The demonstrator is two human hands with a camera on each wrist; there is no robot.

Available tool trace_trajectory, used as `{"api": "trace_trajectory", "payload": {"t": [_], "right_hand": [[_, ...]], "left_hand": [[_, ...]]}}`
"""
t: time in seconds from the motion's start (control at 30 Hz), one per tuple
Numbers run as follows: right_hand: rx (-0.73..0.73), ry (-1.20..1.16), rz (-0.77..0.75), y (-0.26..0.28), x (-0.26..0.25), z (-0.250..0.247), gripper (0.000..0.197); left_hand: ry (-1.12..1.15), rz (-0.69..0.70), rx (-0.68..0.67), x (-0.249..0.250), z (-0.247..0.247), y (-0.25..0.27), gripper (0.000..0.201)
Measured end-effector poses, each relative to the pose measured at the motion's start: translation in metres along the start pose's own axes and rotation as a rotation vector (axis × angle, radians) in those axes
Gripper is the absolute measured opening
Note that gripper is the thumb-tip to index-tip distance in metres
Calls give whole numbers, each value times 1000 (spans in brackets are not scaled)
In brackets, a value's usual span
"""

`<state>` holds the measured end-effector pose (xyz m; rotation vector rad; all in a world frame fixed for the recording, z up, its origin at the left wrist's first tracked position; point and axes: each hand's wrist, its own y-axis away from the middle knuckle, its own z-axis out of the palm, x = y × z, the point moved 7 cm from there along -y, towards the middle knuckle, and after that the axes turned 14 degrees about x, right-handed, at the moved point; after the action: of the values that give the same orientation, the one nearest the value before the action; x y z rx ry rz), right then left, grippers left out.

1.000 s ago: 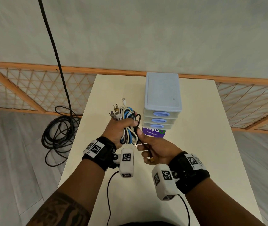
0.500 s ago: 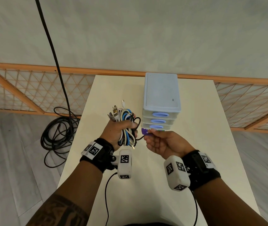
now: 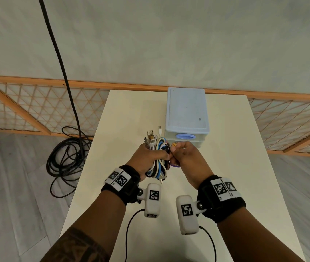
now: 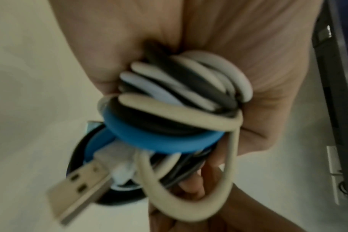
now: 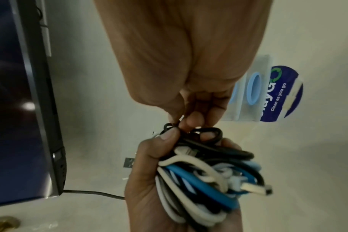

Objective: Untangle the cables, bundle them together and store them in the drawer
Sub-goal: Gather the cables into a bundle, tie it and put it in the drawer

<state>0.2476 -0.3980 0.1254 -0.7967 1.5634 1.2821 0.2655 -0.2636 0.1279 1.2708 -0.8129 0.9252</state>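
Left hand [image 3: 147, 157] fists the cables [image 3: 158, 167]; right hand [image 3: 185, 157] pinches one.

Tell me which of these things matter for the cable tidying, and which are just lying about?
Part of the job:
cable bundle, gripped by left hand
thin black cable, pinched by right hand
drawer unit

Just lying about:
round sticker
black floor cable

A looped bundle of white, blue and black cables [image 3: 158, 157] is held upright above the desk [image 3: 235, 167], plugs pointing up, just beside the pale-blue drawer unit [image 3: 186, 110].
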Motion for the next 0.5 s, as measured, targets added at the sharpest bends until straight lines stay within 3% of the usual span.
{"api": "trace_trajectory", "payload": {"t": [0.2, 0.3, 0.4, 0.5], "right_hand": [[-61, 26, 124, 1, 17, -9, 17], [67, -60, 256, -6, 33, -23, 20], [221, -302, 440, -21, 52, -32, 17], [272, -493, 533, -40, 59, -31, 14]], "left_hand": [[-242, 83, 72, -5, -8, -8, 11], [-263, 61, 142, -15, -16, -10, 13], [-259, 33, 148, -22, -15, -9, 10], [-254, 17, 128, -22, -13, -5, 9]]}}
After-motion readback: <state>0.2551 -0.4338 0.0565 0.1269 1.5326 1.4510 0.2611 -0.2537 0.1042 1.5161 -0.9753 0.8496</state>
